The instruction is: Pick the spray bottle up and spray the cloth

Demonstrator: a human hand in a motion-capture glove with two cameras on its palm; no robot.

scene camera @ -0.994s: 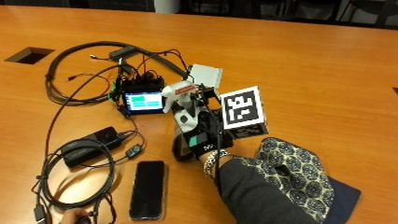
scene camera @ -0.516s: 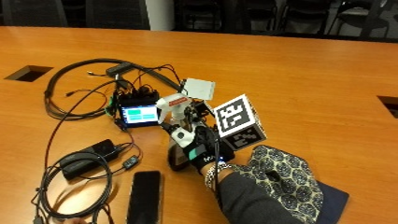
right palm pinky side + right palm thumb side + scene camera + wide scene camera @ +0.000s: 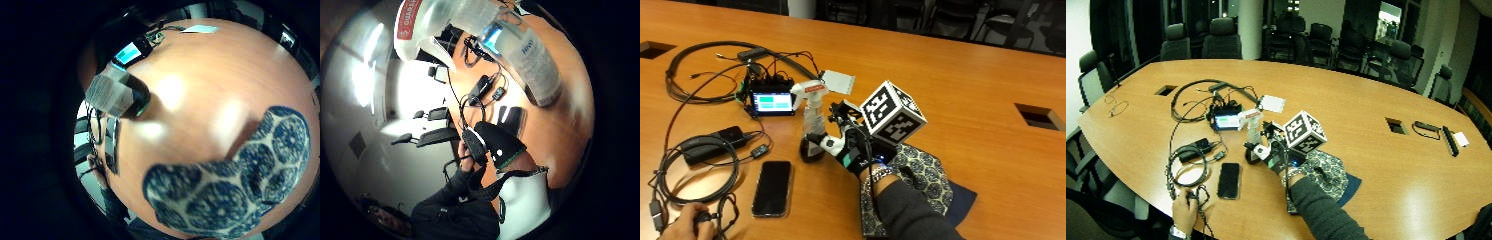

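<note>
- Since half a second ago, the spray bottle (image 3: 813, 131) has come upright in front of the small screen unit (image 3: 772, 103), where before it was hard to make out behind the hand.
- Right hand (image 3: 848, 148), the grip, has its gloved fingers curled round the lower body of the clear spray bottle; the bottle's white head with its red label is above the hand.
- Whether the bottle's base rests on the worktop (image 3: 959, 80) or is just off it, I cannot tell.
- In the thumb-side palm view the bottle (image 3: 520, 45) fills the space next to the palm, label and clear body close to the camera.
- Patterned blue-and-white cloth (image 3: 919, 175) lies flat on the worktop under the forearm, just beside the bottle; the little-finger-side view shows it (image 3: 225, 195) spread on the wood.
- Black phone (image 3: 772, 188) lies flat near the bottle's base, towards the person.
- Coiled black cables (image 3: 700, 160) and a small black box (image 3: 713, 142) lie beside the phone.
- White card (image 3: 838, 81) lies behind the bottle, beside the screen unit.
- Bare left hand (image 3: 686, 227) rests on the cables at the worktop's near edge.
</note>
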